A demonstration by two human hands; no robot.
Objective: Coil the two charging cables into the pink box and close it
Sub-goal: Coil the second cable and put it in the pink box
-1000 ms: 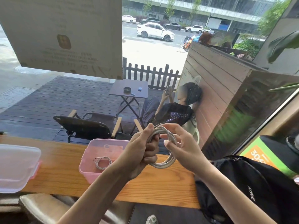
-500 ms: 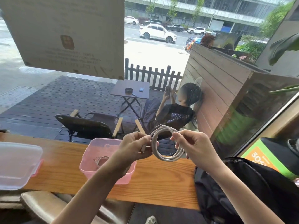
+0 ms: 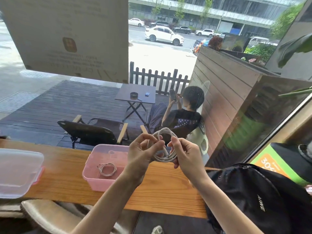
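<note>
White cable point(image 3: 164, 157), wound in several loops, held in the air between both hands above the table's far edge. Left hand point(image 3: 143, 153) pinches the loops on their left side, thumb and fingers closed over the strands near the top of the coil. Right hand point(image 3: 185, 155) grips the right side of the same coil, fingers curled round the bundle. One cable end lies across the middle of the loops, between the two hands. Both forearms bare, reaching up from the lower edge of the view.

Pink box point(image 3: 101, 166) stands open on the table just left of the left wrist, not touched by either hand. Inside it, on the floor of the box, a second cable point(image 3: 107, 169) lies coiled in a small ring, thinner-looking and pale. Clear lid point(image 3: 18, 173) with pinkish clips rests flat on the table well apart from the box, at the far left.

Table point(image 3: 67, 166) is orange-brown wood, long and narrow, set against a window. Black backpack point(image 3: 256, 196) sits at its right end, just beside the right forearm, white lettering on its front. Curved chair back point(image 3: 42, 215) shows below the table's near edge, lower left.
</note>
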